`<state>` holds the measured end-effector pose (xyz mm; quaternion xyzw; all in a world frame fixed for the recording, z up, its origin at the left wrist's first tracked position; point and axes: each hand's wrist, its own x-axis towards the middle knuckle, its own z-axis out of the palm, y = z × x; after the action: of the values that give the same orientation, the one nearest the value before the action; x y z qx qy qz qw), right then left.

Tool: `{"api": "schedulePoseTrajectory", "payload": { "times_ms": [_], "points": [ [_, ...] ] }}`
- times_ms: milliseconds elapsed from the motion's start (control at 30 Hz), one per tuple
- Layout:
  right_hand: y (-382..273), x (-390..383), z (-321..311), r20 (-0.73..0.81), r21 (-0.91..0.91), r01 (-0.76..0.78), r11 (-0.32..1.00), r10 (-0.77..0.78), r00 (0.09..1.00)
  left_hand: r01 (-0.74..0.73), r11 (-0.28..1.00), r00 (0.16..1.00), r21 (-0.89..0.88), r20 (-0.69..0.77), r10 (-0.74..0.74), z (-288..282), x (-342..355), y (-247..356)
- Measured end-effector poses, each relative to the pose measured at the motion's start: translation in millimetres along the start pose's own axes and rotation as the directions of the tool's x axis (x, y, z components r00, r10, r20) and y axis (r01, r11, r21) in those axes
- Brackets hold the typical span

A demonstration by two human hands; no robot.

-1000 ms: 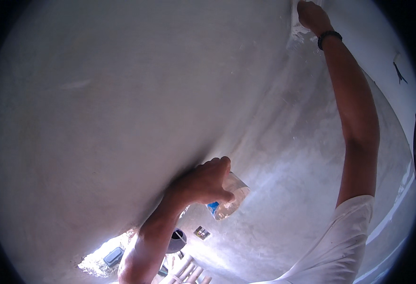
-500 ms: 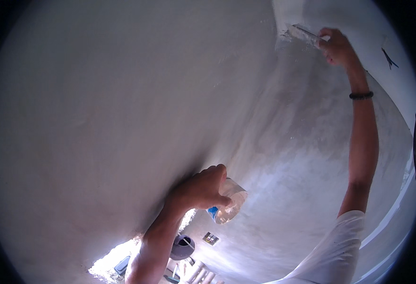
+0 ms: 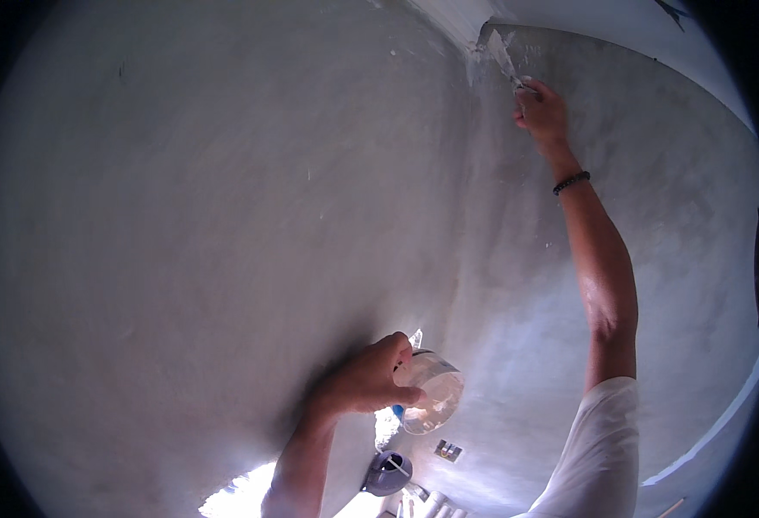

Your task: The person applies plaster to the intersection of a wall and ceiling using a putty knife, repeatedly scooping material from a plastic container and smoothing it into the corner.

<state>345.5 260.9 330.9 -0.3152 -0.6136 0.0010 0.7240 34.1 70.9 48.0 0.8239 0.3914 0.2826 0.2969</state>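
My left hand (image 3: 366, 375) grips a clear plastic tub (image 3: 438, 401) with pale residue inside and a bit of blue on its side, close against the grey plastered wall (image 3: 224, 216). My right arm reaches up, and my right hand (image 3: 536, 112) is closed on the handle of a putty knife (image 3: 502, 53). The knife's blade is at the upper corner, where the wall meets the white ceiling surface (image 3: 444, 13), among white smears.
Below are a grey bucket (image 3: 388, 473) with a stick in it, a small wall box (image 3: 448, 449), several pale poles (image 3: 440, 509) and bright openings (image 3: 241, 492). Dark wires (image 3: 673, 15) hang at the top right.
The view has shifted, showing more of the corner. My right hand has moved down from the top edge with the knife angled upward; my left hand with the tub appears lower in view.
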Motion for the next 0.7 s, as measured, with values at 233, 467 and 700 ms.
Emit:
{"api": "schedulePoseTrajectory", "payload": {
  "times_ms": [233, 467, 700],
  "points": [
    [9.9, -6.1, 32.8, -0.088, 0.274, -0.067, 0.959, 0.095, 0.992, -0.031, 0.999, 0.999, -0.008, -0.011, 0.031, 4.0, 2.6, -2.8],
    [8.3, -4.4, 51.6, -0.111, 0.377, -0.092, 0.922, 0.143, 0.983, -0.017, 0.999, 1.0, -0.045, -0.008, 0.016, 4.7, 2.7, -2.9],
    [-1.2, -17.8, 66.2, -0.1, 0.455, -0.104, 0.884, 0.167, 0.981, -0.013, 1.0, 1.0, -0.016, -0.017, 0.013, 3.8, 0.2, -1.1]
  ]
}}
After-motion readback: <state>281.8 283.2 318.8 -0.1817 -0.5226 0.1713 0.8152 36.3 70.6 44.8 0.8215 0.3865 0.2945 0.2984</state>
